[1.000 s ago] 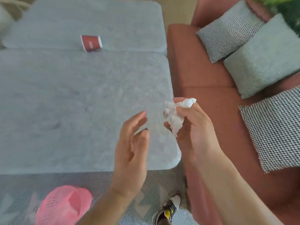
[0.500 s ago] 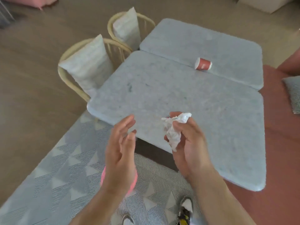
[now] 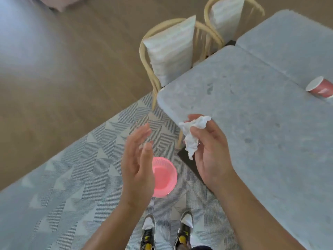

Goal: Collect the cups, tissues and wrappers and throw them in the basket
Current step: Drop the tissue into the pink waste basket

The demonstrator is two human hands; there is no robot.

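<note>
Pink basket (image 3: 164, 177), white tissue (image 3: 191, 136), red cup (image 3: 322, 88), grey triangle-pattern rug (image 3: 72, 177)

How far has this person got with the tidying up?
Done: nothing shows in the visible part of the pink basket, though the left hand covers some of it. In hand: the right hand grips a crumpled tissue. Left: dropping it in, then the red cup lying on its side on the table.

My only camera rides on my head, wide-angled, facing forward and steeply down. My left hand (image 3: 137, 165) and right hand (image 3: 210, 156) sit close under it, my shoes (image 3: 148, 231) at the bottom edge, with the near corner of the table (image 3: 252, 105) to the right.
</note>
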